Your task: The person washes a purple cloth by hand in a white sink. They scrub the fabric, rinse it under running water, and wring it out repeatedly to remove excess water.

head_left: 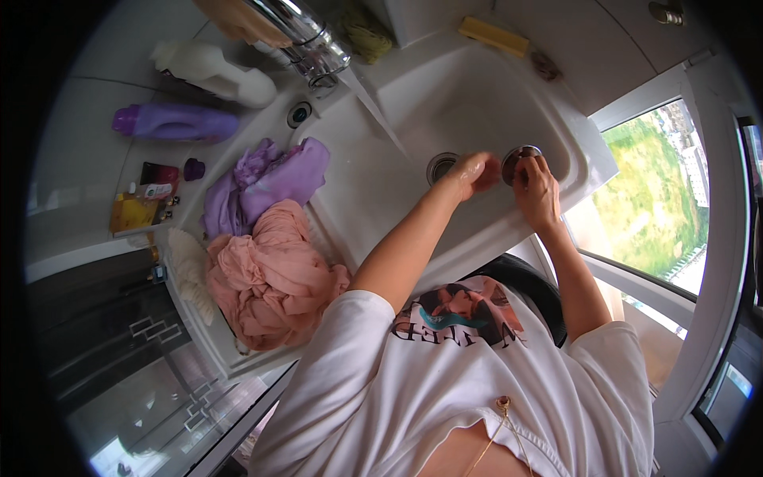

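My right hand (537,193) is closed on a round metal sink strainer (509,165), pinching it from above over the right side of the white sink (381,230). Beside it, my left hand (474,172) looks wet and hovers by the edge of the drain hole (441,165), its fingers smeared by motion. From the chrome faucet (324,54) a stream of water (373,107) runs down into the basin.
Left of the basin lie a purple cloth (266,179) and a bunched pink cloth (274,274). A purple bottle (183,122) and a white bottle (218,75) stand behind them. A yellow bar (493,36) rests on the far rim, and a window (656,191) is at right.
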`<state>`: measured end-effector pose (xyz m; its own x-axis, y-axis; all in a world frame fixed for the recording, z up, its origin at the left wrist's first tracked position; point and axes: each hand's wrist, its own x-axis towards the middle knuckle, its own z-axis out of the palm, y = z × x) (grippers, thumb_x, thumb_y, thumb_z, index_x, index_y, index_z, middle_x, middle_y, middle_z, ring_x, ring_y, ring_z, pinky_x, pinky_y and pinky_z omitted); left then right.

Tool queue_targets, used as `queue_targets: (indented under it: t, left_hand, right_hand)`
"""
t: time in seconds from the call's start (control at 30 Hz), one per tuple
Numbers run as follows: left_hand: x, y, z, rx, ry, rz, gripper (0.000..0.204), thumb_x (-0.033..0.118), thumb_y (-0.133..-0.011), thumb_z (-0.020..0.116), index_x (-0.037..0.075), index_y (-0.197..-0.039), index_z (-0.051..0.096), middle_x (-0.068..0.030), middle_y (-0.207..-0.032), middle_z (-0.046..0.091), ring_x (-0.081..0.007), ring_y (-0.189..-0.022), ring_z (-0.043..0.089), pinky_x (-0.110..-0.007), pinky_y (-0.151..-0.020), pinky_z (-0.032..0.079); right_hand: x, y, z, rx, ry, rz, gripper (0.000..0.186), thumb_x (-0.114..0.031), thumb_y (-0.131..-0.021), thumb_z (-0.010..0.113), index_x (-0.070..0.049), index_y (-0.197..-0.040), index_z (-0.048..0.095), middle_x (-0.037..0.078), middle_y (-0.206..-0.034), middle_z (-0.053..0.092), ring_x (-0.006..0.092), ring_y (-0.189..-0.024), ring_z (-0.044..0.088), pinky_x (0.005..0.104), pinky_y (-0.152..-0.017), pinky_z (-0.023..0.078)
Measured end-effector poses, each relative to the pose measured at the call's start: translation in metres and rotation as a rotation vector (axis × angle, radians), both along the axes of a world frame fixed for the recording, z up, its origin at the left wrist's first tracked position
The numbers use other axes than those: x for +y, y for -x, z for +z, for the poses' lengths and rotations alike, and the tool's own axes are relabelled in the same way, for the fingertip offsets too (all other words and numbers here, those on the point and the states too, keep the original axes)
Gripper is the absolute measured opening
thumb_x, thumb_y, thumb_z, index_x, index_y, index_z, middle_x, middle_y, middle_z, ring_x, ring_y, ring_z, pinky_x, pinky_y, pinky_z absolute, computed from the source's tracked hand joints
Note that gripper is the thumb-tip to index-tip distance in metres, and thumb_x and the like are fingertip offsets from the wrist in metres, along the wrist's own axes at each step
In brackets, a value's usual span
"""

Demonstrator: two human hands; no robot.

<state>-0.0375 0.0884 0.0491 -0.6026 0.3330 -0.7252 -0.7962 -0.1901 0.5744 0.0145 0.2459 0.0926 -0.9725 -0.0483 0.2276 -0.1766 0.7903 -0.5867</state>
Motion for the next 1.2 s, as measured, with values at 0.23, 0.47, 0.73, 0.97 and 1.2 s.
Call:
queue_targets:
  t: [0.23, 0.47, 0.73, 0.97, 1.2]
  left_hand:
    - [-0.050, -0.023, -0.052, -0.053, 0.269, 0.039, 0.016, 0.031, -0.084, 0.056, 0.015, -0.087, 0.060, -0.0010, -0.084, 0.060, -0.0148, -0.080, 0.056, -0.034, -0.071, 0.043]
    - [-0.104, -0.052, -0.058, -0.227, 0.272, 0.370, 0.020, 0.027, -0.084, 0.056, 0.011, -0.096, 0.058, -0.0037, -0.092, 0.059, -0.0184, -0.084, 0.058, -0.036, -0.073, 0.044]
    - [-0.122, -0.083, -0.048, -0.195, 0.143, 0.521, 0.021, 0.024, -0.087, 0.054, 0.008, -0.101, 0.059, -0.0039, -0.093, 0.059, -0.0160, -0.079, 0.059, -0.030, -0.063, 0.045]
    - [-0.113, -0.118, -0.014, -0.167, 0.180, 0.567, 0.022, 0.026, -0.089, 0.053, 0.009, -0.102, 0.059, -0.0029, -0.098, 0.062, -0.0158, -0.087, 0.060, -0.028, -0.068, 0.045]
    - [-0.114, -0.149, 0.008, -0.141, 0.235, 0.599, 0.020, 0.027, -0.090, 0.055, 0.012, -0.102, 0.060, -0.0019, -0.103, 0.063, -0.0155, -0.093, 0.061, -0.028, -0.075, 0.046]
  right_hand:
    - [-0.001, -0.001, 0.004, -0.007, 0.011, -0.024, 0.011, -0.004, -0.079, 0.059, -0.004, -0.089, 0.056, 0.018, -0.094, 0.057, 0.0396, -0.079, 0.059, 0.0448, -0.069, 0.049]
    - [0.003, 0.006, -0.004, -0.083, 0.065, 0.004, 0.015, -0.004, -0.075, 0.060, -0.004, -0.090, 0.058, 0.017, -0.093, 0.058, 0.0387, -0.080, 0.060, 0.0430, -0.070, 0.050]
    - [-0.040, 0.066, -0.052, -0.423, -0.159, 0.367, 0.013, -0.013, -0.080, 0.056, -0.006, -0.085, 0.065, 0.018, -0.087, 0.064, 0.0378, -0.082, 0.063, 0.0409, -0.075, 0.052]
    - [-0.083, 0.098, -0.160, -0.713, -0.494, 0.625, 0.011, -0.015, -0.080, 0.061, -0.006, -0.084, 0.066, 0.017, -0.089, 0.066, 0.0332, -0.086, 0.063, 0.0420, -0.074, 0.050]
    - [-0.104, 0.096, -0.194, -0.792, -0.357, 0.650, 0.009, -0.006, -0.082, 0.057, 0.000, -0.083, 0.064, 0.020, -0.088, 0.064, 0.0314, -0.085, 0.063, 0.0412, -0.072, 0.051]
